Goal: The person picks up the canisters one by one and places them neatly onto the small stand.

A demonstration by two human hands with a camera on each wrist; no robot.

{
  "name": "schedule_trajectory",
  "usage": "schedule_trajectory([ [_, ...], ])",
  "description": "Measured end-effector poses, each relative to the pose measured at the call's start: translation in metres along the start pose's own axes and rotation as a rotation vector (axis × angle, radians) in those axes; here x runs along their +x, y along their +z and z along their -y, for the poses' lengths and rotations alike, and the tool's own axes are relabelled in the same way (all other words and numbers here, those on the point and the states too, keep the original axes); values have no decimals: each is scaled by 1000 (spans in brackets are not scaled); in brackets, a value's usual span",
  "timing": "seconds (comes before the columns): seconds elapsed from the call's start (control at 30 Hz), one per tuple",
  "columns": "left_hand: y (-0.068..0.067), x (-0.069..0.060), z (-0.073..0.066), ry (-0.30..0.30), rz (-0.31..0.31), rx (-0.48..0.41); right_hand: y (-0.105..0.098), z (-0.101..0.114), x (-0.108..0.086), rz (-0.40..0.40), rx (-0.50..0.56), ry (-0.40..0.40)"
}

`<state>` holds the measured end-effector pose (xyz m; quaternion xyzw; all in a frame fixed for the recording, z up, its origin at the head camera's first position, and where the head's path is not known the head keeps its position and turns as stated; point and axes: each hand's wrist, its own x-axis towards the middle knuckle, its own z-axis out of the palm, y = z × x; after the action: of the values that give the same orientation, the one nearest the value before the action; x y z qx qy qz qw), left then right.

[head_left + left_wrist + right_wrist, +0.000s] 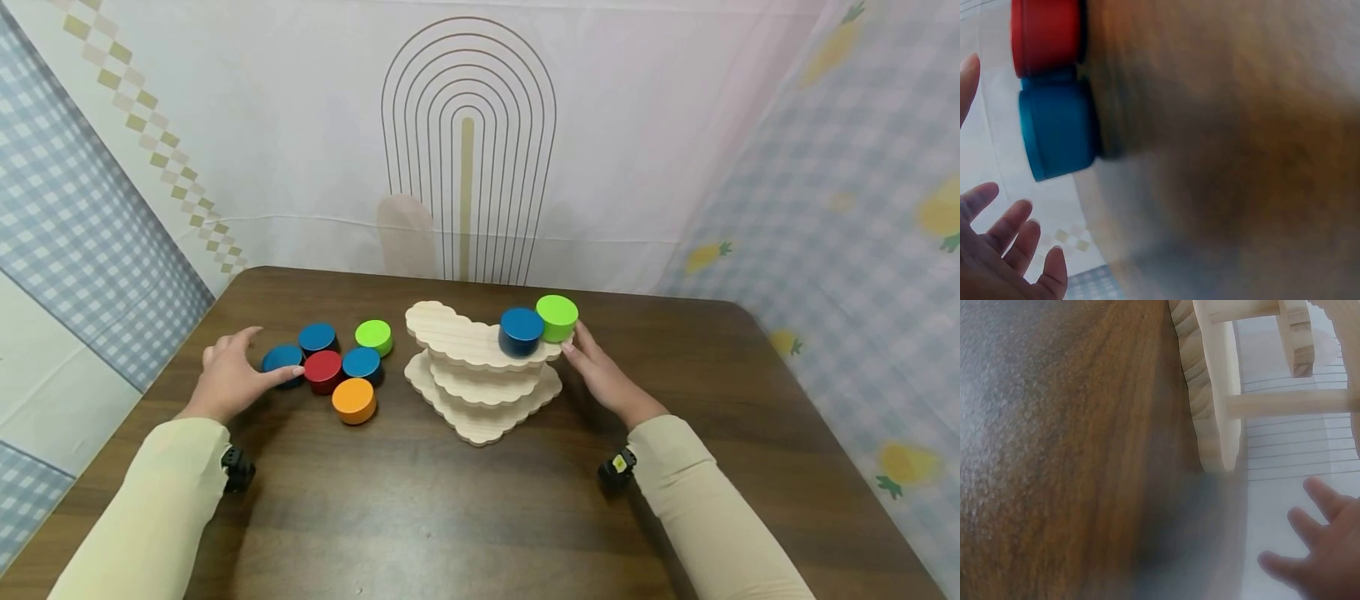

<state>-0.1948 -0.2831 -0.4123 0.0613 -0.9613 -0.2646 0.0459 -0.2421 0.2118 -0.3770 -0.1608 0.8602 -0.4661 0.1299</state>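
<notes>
In the head view my left hand (225, 379) has thumb and fingers spread about a blue cylinder (282, 365), the thumb tip near a red cylinder (324, 372). The left wrist view shows spread fingers apart from the blue cylinder (1060, 131). My right hand (607, 379) is at the right end of a tiered wooden stand (465, 337) with scalloped edges. Its fingertips lie beside a green cylinder (557, 318) on the top tier; contact is unclear. A blue cylinder (521, 332) stands left of that green one. In the right wrist view the fingers are extended near the stand (1216, 425).
Beside the red cylinder are two more blue cylinders (317, 337), (362, 365), a green cylinder (374, 337) and an orange cylinder (354, 401). All stand on the brown table (420, 517). Patterned cloth (300, 150) hangs behind the table and at both sides.
</notes>
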Motion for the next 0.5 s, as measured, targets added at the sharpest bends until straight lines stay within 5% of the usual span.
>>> schedule_trajectory([
  [0.2,4,0,10,-4,79,25,-1,-17,9,-9,-7,0],
  [0.5,10,4,16,-2,120,44,0,-40,18,-28,-8,3],
])
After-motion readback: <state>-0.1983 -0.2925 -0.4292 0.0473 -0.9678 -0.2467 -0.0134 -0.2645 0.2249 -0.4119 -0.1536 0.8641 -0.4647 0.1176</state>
